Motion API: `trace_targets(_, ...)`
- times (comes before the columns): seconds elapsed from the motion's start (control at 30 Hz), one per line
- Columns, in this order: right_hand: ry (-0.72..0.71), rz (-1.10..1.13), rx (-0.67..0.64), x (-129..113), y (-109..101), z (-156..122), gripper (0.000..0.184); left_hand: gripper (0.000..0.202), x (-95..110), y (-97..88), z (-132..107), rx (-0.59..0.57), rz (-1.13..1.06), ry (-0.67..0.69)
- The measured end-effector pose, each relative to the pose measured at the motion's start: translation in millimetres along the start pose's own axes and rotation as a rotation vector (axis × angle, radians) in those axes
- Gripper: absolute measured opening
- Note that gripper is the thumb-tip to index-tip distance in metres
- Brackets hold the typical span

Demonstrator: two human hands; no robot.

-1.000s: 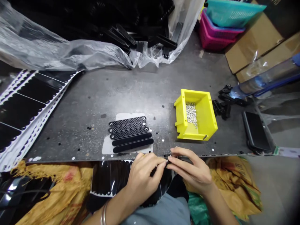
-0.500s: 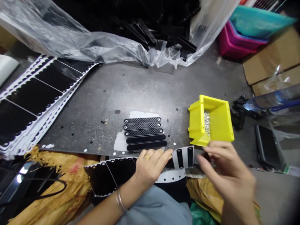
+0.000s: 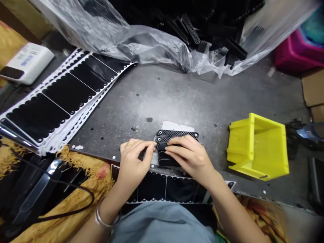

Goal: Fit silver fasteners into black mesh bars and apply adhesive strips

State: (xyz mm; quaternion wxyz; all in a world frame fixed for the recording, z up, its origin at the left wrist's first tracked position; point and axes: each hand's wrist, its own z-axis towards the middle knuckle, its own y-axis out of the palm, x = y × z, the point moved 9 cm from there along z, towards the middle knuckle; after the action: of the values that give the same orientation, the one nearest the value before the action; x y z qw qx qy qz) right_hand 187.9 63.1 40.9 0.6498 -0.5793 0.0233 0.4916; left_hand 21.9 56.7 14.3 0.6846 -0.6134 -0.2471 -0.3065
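Observation:
A row of black strips [image 3: 178,134] lies on a white sheet on the grey table [image 3: 177,98]; the far two show a cross-hatched face with end holes. My left hand [image 3: 133,162] is closed in a pinch at the left end of a middle strip. Beside it, my right hand [image 3: 191,157] lies over the near strips, thumb above and fingers below, closed on the same strip. What sits between the fingertips is too small to make out. A sheet of black stickers [image 3: 164,187] rests on my lap just below the table edge.
A yellow bin [image 3: 258,148] stands to the right. Stacked black sticker sheets [image 3: 63,98] lie at the left, a white device [image 3: 27,62] behind them. A clear plastic bag of black parts [image 3: 152,44] fills the back. Pink basket [image 3: 298,50] and cardboard box [image 3: 312,87] at far right.
Both hands have moved up from the table edge and lap onto the row of strips. The right hand has come back from near the yellow bin. The view has shifted left.

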Motion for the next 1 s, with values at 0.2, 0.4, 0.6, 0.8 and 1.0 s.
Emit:
trace_targets(0.2, 0.008, -0.058, -0.04, -4.9, 1.6, 3.3, 0.015, 0.017, -6.5, 10.1, 4.6, -0.03, -0.107, -0.089)
trace_targets(0.4, 0.263, -0.015, 0.015, 26.2, -38.0, -23.9, 0.018, 0.021, -15.2, 16.1, 6.5, -0.071, -0.138, -0.121)
trace_targets(0.6, 0.313, 0.165, 0.108, 51.3, -49.4, -39.4, 0.012, 0.02, -15.1, 16.4, 10.7, -0.082, -0.131, -0.11)
trace_targets(0.8, 0.219, -0.005, 0.166, 41.6, -60.8, -50.0, 0.021, 0.019, -5.2, 2.5, 9.2, -0.01, -0.003, -0.044)
trace_targets(1.0, 0.331, -0.15, -0.047, 17.9, -76.7, -129.0, 0.034, 0.017, 95.5, 32.4, -35.5, -0.12, -0.066, 0.42)
